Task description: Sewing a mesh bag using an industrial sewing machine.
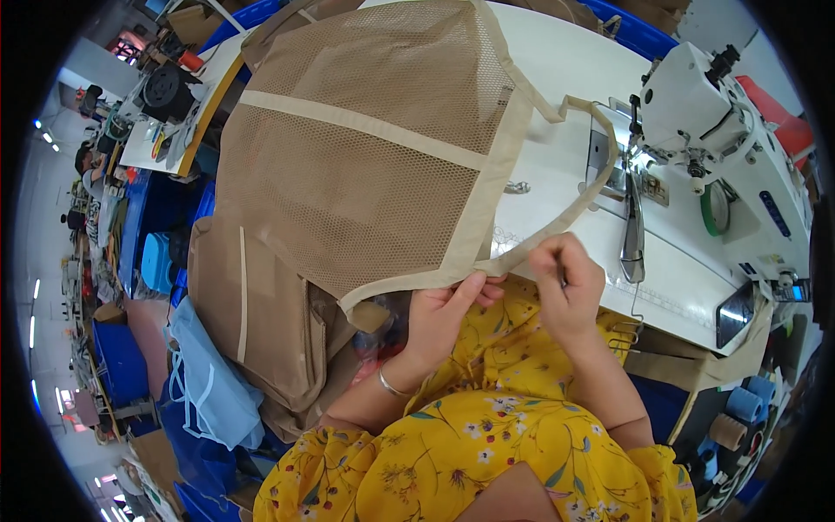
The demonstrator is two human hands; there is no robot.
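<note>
A large brown mesh fabric piece (365,209) with beige binding along its edges and one beige band across it lies over the white sewing table. Its lower corner is pinched between the thumb and fingers of my left hand (444,315). From that corner a beige binding strip (557,224) loops right and back past the presser foot area of the white sewing machine (696,104). My right hand (570,287) is raised just right of the corner, fingers curled closed. What it holds, if anything, is hidden apart from a small dark bit within the fingers.
Folded brown fabric pieces (270,322) hang at the left, beside a light blue cloth item with ties (213,383). A phone (735,315) lies at the table's right edge. Thread cones (744,404) stand below right. A second worktable (183,130) is at far left.
</note>
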